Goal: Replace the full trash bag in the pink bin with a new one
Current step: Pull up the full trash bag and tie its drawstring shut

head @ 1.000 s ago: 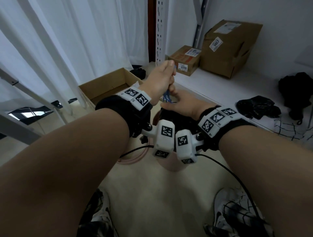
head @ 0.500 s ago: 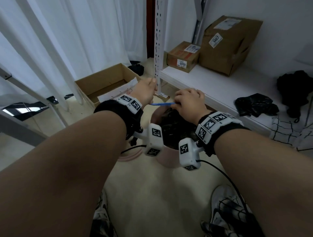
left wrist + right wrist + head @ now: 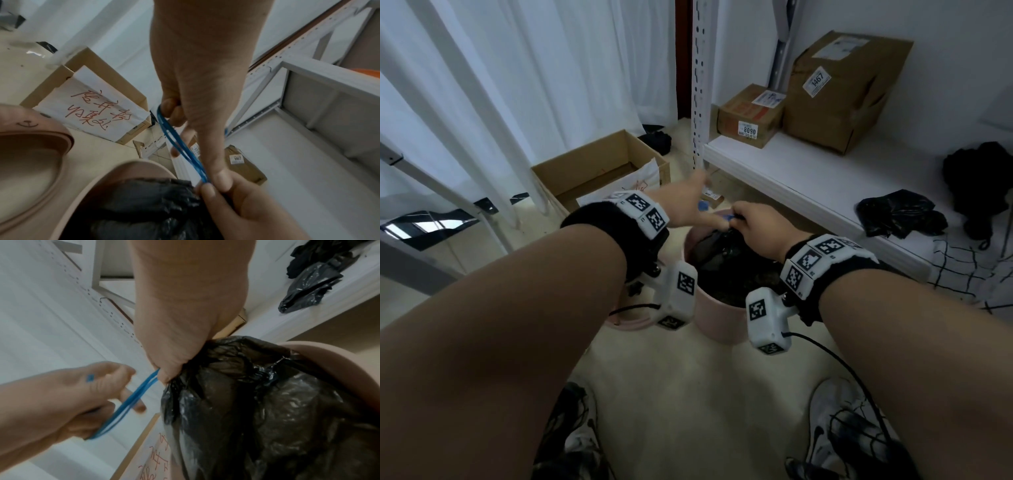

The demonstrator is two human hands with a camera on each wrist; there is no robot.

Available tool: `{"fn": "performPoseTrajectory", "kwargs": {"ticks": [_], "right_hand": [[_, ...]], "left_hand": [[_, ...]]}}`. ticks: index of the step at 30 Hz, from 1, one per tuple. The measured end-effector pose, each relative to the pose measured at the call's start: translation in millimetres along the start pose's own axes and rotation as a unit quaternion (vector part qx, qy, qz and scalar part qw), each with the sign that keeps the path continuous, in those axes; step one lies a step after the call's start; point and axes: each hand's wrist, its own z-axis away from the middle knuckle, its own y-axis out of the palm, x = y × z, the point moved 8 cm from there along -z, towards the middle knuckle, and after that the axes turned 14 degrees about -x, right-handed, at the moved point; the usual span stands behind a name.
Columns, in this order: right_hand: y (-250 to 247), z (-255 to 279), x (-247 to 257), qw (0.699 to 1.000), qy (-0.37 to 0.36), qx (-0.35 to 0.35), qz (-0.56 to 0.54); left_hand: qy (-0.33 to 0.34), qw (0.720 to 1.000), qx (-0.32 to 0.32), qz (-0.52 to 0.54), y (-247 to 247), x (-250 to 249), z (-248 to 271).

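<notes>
The black trash bag [image 3: 726, 263] is sitting inside the pink bin [image 3: 717, 322] on the floor, w/ its mouth bunched together at the top. The gathered neck of the bag is being gripped by the right hand [image 3: 760, 229], fingers curled tight round the plastic just above the bin's far rim. A blue drawstring [image 3: 180, 146] is being held taut between the two hands: in the left wrist view it is running as a doubled loop from the right hand's pinch at the bag's neck up to the left hand [image 3: 685, 205]. The loop is being hooked by the curled lower fingers of the left hand, while the other fingers are pointing out loosely; the same is seen in the right wrist view, approx. level w/ the bag's top. A pink lid [image 3: 30, 146] w/ a small drawn face is lying on the floor just beside the bin, on its left. An open cardboard box [image 3: 599, 171] w/ a white sheet bearing red handwriting is standing on the floor beyond the lid. On the white shelf [image 3: 808, 178] to the right, two taped cartons are being stored at the back, and a crumpled black bag [image 3: 900, 212] is lying nearer the front edge, well apart from the bin.
</notes>
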Motion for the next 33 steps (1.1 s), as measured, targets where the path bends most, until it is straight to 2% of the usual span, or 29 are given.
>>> {"fn": "performPoseTrajectory", "kwargs": {"ticks": [2, 3, 5, 7, 10, 12, 18, 21, 23, 25, 28, 30, 31, 33], "right_hand": [[3, 3, -1, 1.000, -0.010, -0.002, 0.006], [7, 6, -1, 0.999, -0.017, 0.003, 0.034], [15, 13, -6, 0.994, -0.003, 0.039, 0.099], [32, 22, -12, 0.989, 0.028, 0.109, 0.098], [65, 41, -23, 0.966, 0.047, 0.221, 0.123], [79, 55, -33, 0.950, 0.050, 0.262, 0.162], [92, 69, -50, 0.925, 0.041, 0.298, 0.234], [89, 65, -48, 0.931, 0.062, 0.305, 0.192], [77, 55, -42, 0.955, 0.099, 0.266, 0.088], [59, 43, -36, 0.971, 0.147, 0.189, -0.018], [28, 23, -25, 0.993, 0.101, 0.027, 0.057], [9, 9, -8, 0.994, 0.070, -0.088, -0.002], [4, 4, 0, 0.990, 0.058, -0.108, -0.062], [10, -3, 8, 0.989, 0.040, -0.082, -0.116]], "left_hand": [[0.052, 0.988, 0.101, -0.101, 27, -6, 3], [0.069, 0.985, 0.110, -0.116, 34, -9, 2], [0.073, 0.991, 0.078, -0.086, 36, -10, -1], [0.076, 0.994, 0.058, -0.057, 39, -7, -1], [0.058, 0.989, 0.119, -0.069, 59, 4, 8], [0.055, 0.983, 0.150, -0.094, 73, 9, 12], [0.036, 0.986, 0.143, -0.075, 87, 10, 8], [0.016, 0.992, 0.120, -0.041, 83, 13, 6], [-0.007, 0.997, 0.076, 0.011, 73, 17, 3], [-0.029, 0.996, 0.015, 0.086, 57, 21, -1], [-0.064, 0.977, -0.065, 0.193, 31, 19, -9], [-0.088, 0.960, -0.102, 0.247, 15, 11, -12], [-0.094, 0.954, -0.113, 0.263, 9, 7, -15], [-0.091, 0.954, -0.117, 0.260, 0, -1, -16]]}}
